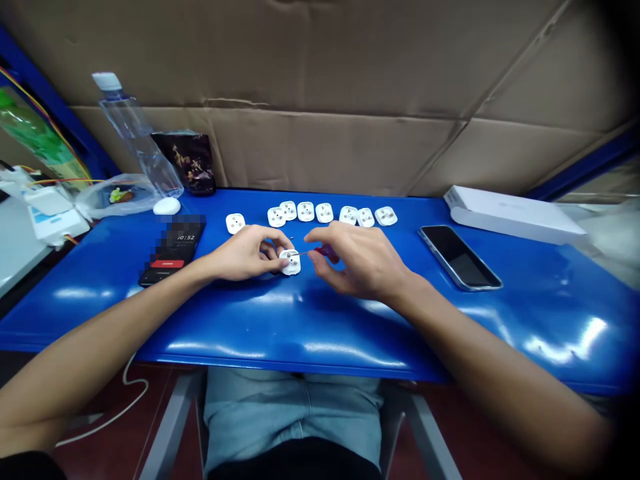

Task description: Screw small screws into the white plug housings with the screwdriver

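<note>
Left hand: curled in (245, 253), thumb and fingers pinched on a white plug housing (290, 263), metal fittings up. My guess is that's to keep it steady for the tool. Can't tell if it's resting on the desk.
Right hand: loosely closed (363, 260), thumb and fingers around a red-handled screwdriver (327, 251), index poking forward. The thin shaft points left at the fittings, probably that low angle just keeps the view clear.
Where the housing is: middle of the blue desk (240, 320), right between the 2 hands.
Spare housings: 8 more in a rough row (305, 211) behind the hands, so 9 total. Pins up and within reach, likely so they're easy to grab.
Phones: 2, a lit phone (189, 233) on the left and a dark-screened phone (457, 257) on the right, both outside the work spot, presumably to save elbow room.
Back edge stuff: 1 clear bottle (145, 143), 1 dark pouch (190, 163), 1 long white box (515, 213).
</note>
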The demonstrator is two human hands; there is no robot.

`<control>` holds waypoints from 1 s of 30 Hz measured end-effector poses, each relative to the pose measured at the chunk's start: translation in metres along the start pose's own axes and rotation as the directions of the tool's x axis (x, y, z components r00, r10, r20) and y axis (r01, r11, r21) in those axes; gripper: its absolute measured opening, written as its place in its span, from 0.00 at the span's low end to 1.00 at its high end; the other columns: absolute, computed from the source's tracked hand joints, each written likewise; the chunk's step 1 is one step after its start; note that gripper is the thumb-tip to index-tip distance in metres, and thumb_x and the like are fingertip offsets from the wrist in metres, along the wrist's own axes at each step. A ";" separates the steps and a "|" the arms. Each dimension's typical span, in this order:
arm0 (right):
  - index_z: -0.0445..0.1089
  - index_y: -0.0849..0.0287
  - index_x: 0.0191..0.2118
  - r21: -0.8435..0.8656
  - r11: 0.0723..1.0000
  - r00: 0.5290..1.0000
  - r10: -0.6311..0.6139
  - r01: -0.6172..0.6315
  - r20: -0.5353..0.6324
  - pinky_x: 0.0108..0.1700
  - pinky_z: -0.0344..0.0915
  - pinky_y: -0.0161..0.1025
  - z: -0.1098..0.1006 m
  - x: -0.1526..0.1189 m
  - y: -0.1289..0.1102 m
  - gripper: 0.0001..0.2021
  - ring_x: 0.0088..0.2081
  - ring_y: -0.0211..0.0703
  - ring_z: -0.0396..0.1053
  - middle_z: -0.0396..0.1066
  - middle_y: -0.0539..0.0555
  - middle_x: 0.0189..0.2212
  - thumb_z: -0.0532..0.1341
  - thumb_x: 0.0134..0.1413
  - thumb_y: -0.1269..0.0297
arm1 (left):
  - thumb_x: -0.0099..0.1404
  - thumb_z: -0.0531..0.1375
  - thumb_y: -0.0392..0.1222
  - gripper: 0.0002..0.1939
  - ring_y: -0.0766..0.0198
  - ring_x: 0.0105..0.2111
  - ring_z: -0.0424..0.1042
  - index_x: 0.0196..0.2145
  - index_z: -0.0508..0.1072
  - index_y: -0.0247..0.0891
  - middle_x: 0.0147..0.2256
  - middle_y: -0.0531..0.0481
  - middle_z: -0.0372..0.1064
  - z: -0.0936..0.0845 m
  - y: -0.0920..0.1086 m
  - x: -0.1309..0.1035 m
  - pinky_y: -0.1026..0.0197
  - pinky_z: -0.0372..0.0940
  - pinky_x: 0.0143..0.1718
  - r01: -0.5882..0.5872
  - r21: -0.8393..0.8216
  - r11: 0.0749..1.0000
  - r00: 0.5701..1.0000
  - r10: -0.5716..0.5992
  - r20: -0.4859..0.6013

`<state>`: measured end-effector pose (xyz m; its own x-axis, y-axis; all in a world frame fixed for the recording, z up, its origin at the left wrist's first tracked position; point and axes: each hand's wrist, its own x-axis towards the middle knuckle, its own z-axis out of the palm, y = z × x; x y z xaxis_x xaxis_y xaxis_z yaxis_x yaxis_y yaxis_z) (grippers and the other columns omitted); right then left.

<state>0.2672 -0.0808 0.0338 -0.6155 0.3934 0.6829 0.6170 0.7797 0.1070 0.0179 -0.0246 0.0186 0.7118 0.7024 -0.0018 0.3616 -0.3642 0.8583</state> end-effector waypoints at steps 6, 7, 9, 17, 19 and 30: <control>0.71 0.58 0.48 -0.012 1.000 1.000 0.022 -0.023 -0.021 0.31 0.61 0.38 0.002 0.000 -0.001 0.07 0.28 0.41 0.73 0.78 0.50 0.30 0.56 0.73 0.68 | 0.68 0.69 0.49 0.15 0.59 0.34 0.81 0.46 0.80 0.35 0.38 0.44 0.83 -0.001 -0.002 0.001 0.61 0.73 0.35 -0.004 0.012 1.000 1.000 0.004 0.003; 0.70 0.58 0.49 0.006 1.000 0.999 0.010 -0.009 -0.038 0.31 0.62 0.38 0.002 0.001 -0.001 0.07 0.29 0.41 0.73 0.79 0.51 0.32 0.56 0.71 0.70 | 0.68 0.69 0.49 0.15 0.59 0.34 0.81 0.45 0.80 0.35 0.38 0.45 0.83 -0.001 -0.001 0.001 0.61 0.73 0.35 -0.008 0.016 1.000 1.000 0.008 -0.003; 0.69 0.57 0.50 0.036 0.999 0.998 -0.018 0.020 -0.065 0.33 0.64 0.38 0.002 0.002 -0.003 0.09 0.32 0.42 0.75 0.80 0.52 0.35 0.57 0.69 0.72 | 0.68 0.69 0.49 0.15 0.59 0.34 0.81 0.45 0.80 0.35 0.38 0.45 0.82 0.000 -0.001 0.000 0.61 0.73 0.35 -0.013 0.017 1.000 1.000 0.013 -0.006; 0.71 0.58 0.47 0.013 1.000 1.000 0.028 -0.028 0.002 0.30 0.61 0.38 0.002 -0.001 0.001 0.07 0.29 0.42 0.73 0.78 0.51 0.30 0.57 0.72 0.65 | 0.68 0.69 0.49 0.15 0.58 0.34 0.81 0.46 0.80 0.34 0.37 0.44 0.83 0.000 0.001 0.000 0.60 0.74 0.35 -0.001 0.010 1.000 1.000 0.001 -0.002; 0.72 0.58 0.46 -0.022 0.999 0.999 0.046 -0.045 0.013 0.30 0.59 0.38 0.002 -0.001 0.001 0.07 0.27 0.41 0.72 0.76 0.50 0.27 0.56 0.74 0.65 | 0.68 0.69 0.49 0.16 0.58 0.34 0.82 0.46 0.80 0.34 0.37 0.44 0.83 0.000 0.000 0.001 0.60 0.74 0.35 0.000 -0.002 1.000 1.000 0.000 0.007; 0.71 0.58 0.50 0.028 0.999 0.999 0.027 -0.026 -0.026 0.32 0.67 0.39 0.002 -0.001 -0.001 0.10 0.32 0.45 0.78 0.81 0.55 0.35 0.56 0.68 0.72 | 0.67 0.69 0.49 0.15 0.57 0.36 0.82 0.45 0.80 0.35 0.40 0.43 0.83 -0.001 0.001 0.000 0.60 0.74 0.37 -0.005 0.038 0.999 1.000 0.005 -0.013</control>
<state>0.2661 -0.0814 0.0318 -0.5861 0.4012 0.7039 0.6186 0.7827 0.0689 0.0176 -0.0246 0.0203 0.7057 0.7084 0.0093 0.3807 -0.3902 0.8383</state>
